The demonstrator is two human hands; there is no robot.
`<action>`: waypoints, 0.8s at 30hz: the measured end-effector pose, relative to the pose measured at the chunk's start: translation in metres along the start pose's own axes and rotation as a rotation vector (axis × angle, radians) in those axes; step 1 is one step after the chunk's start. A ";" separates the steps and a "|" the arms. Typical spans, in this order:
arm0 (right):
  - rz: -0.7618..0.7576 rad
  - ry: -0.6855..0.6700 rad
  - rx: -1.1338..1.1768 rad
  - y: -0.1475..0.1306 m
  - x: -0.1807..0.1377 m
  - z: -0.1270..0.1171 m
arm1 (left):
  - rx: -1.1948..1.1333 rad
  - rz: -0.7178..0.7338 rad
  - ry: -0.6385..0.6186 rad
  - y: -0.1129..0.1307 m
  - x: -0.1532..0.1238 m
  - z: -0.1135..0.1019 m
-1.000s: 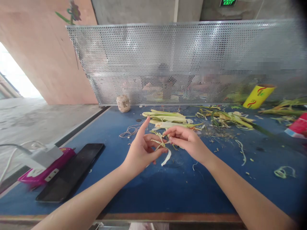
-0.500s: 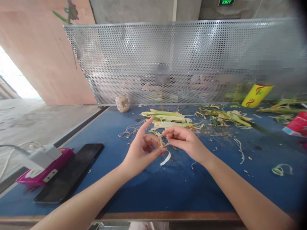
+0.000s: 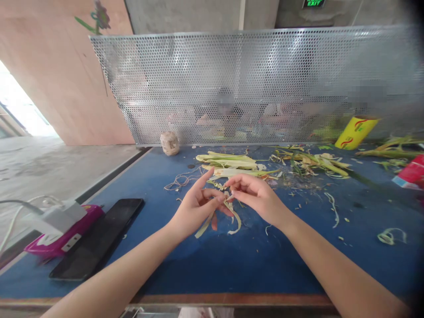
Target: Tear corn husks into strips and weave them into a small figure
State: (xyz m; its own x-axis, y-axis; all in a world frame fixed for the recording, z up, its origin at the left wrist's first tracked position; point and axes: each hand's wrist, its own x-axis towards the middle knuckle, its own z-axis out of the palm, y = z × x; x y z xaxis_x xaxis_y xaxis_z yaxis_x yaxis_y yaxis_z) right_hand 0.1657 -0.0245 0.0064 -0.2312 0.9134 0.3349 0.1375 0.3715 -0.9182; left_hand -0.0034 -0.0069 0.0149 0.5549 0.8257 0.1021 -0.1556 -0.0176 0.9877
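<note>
My left hand (image 3: 194, 210) is above the middle of the blue table, thumb and fingers pinching a pale plant strip (image 3: 237, 221) that looks like husk. One end curls down to the right of the fingers. Another pale length (image 3: 204, 227) hangs below the left palm; whether it is the same piece I cannot tell. Close by on the right, my right hand (image 3: 256, 194) grips the strip between thumb and forefinger. Where the fingertips meet, the detail is too small to make out. Just behind both hands lies a pile of pale green husk leaves (image 3: 228, 161).
A black phone (image 3: 99, 238) lies left, beside a magenta power strip (image 3: 66, 240) with a white charger. Thin string (image 3: 180, 180), a beige roll (image 3: 169, 143), plant scraps (image 3: 318, 163) and a yellow cylinder (image 3: 356, 132) lie farther back. A perforated metal screen (image 3: 198, 79) closes the far edge.
My left fingers have turned over, with the thumb now nearer the right hand. A pale length now hangs below the left palm, and the curled end has shifted slightly right.
</note>
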 end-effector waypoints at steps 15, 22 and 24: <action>-0.193 0.099 -0.248 0.000 -0.002 0.006 | -0.046 -0.015 0.038 0.001 0.002 -0.001; -0.093 0.008 -0.236 0.001 -0.001 0.003 | 0.006 0.011 0.071 0.001 0.003 -0.003; 0.002 -0.063 -0.146 0.003 0.000 0.003 | 0.005 0.033 0.068 0.001 0.003 -0.004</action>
State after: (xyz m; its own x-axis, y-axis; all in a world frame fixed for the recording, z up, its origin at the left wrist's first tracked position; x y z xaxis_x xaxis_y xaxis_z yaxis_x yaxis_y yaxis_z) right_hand 0.1634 -0.0238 0.0026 -0.2904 0.9037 0.3146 0.2757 0.3938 -0.8769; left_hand -0.0050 -0.0024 0.0158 0.4927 0.8610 0.1260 -0.1686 -0.0477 0.9845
